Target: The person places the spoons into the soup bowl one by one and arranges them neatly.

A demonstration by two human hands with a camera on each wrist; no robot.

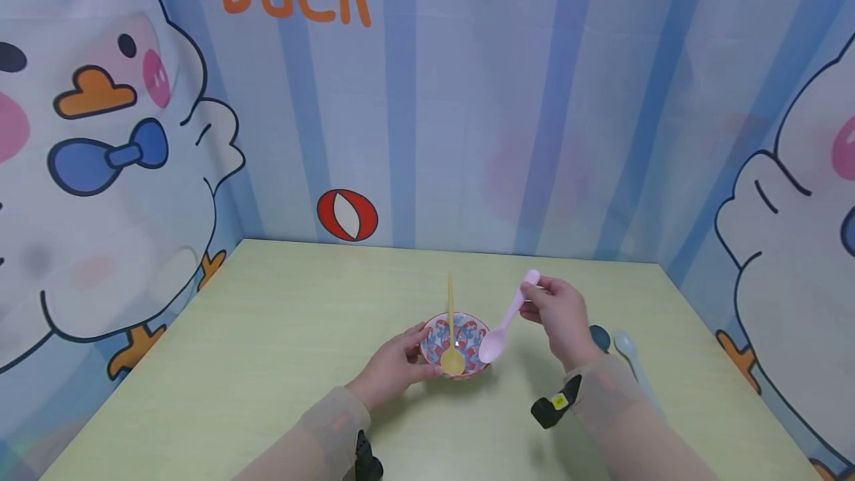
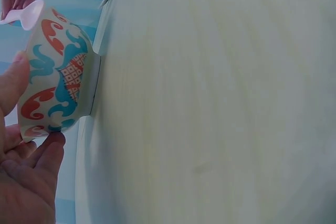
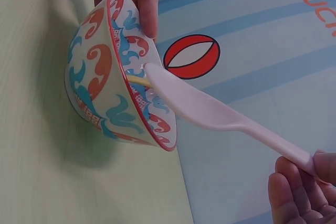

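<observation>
A patterned bowl with a red rim, red and blue designs, has its foot at the tabletop. My left hand grips its left side, thumb at the near side and fingers farther round; the left wrist view shows the bowl's outer wall. Inside the bowl lies a yellow spoon, its handle rising past the far rim. Between thumb and fingers, my right hand pinches the handle end of a pink spoon. The pink spoon's head hangs over the bowl's right rim, tilted downward.
A light blue spoon lies on the pale wooden table to the right, partly behind my right forearm. Beside it shows the rounded end of a dark teal item, mostly hidden by my wrist. A duck-print curtain stands behind the table.
</observation>
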